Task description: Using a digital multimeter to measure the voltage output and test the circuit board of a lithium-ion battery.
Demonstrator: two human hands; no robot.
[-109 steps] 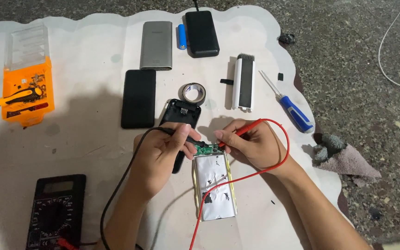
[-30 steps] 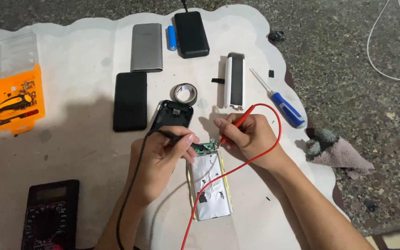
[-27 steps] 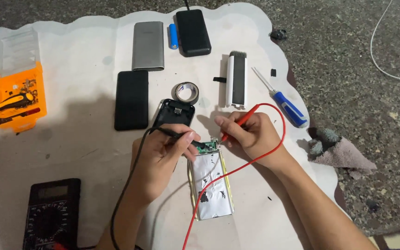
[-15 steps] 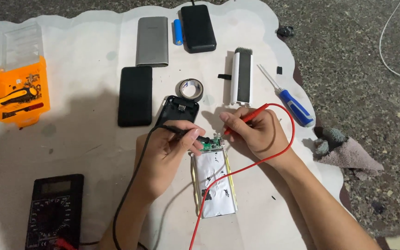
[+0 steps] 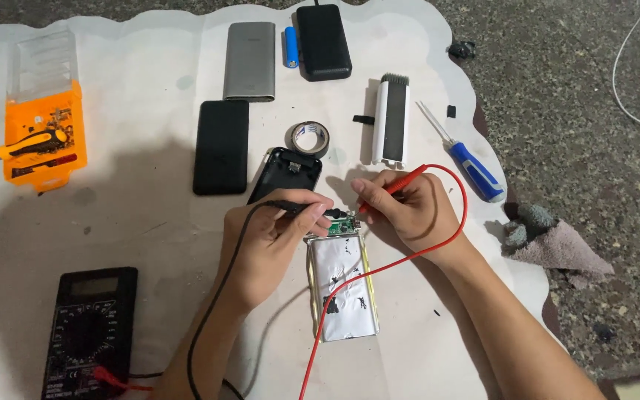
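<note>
Silver pouch battery cell (image 5: 344, 285) with a small green circuit board (image 5: 340, 224) at its far end, lying near the middle of the white work sheet (image 5: 150, 89). Its long axis runs away from the person, almost straight up the head view, board end pointing toward the open black casing (image 5: 284, 172). The left hand (image 5: 268, 244) pinches the black probe (image 5: 294, 207) between thumb and fingers, tip laid toward the board; the right hand (image 5: 409, 211) pinches the red probe (image 5: 394, 188) likewise, tip meeting the board from the other side. Whether either tip touches a contact is too small to tell. Black and red leads trail back to the black multimeter (image 5: 89, 333) at the near left. Judged from the layout, the cell is already out of its casing and probing is under way; reassembly is not yet done. Around lie a tape roll (image 5: 310, 138), a blue-handled screwdriver (image 5: 468, 163), a white casing (image 5: 392, 118), a black power bank (image 5: 221, 146) and an orange parts tray (image 5: 38, 141).
</note>
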